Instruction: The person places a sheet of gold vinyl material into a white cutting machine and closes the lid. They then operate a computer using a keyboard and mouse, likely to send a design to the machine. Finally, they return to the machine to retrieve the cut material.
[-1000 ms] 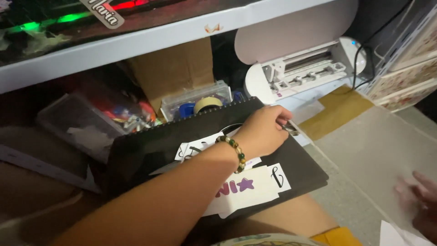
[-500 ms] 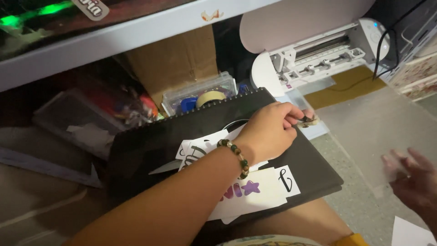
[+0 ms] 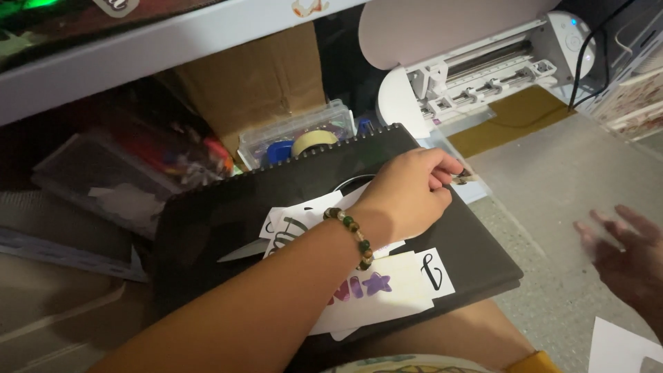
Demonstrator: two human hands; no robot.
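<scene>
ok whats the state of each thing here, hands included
left hand: resting on the black folder, fingers pinching a small object at its edge
right hand: open, blurred, holding nothing
black folder: closed, lying flat, sticker sheets on top
cutting machine: lid open
clear plastic box: closed, tape roll inside

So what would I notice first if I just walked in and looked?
Probably the left hand with its beaded bracelet, pinching a small tool at the edge of a black spiral notebook covered with sticker sheets. Behind it, top right, stands a white cutting machine.
</scene>
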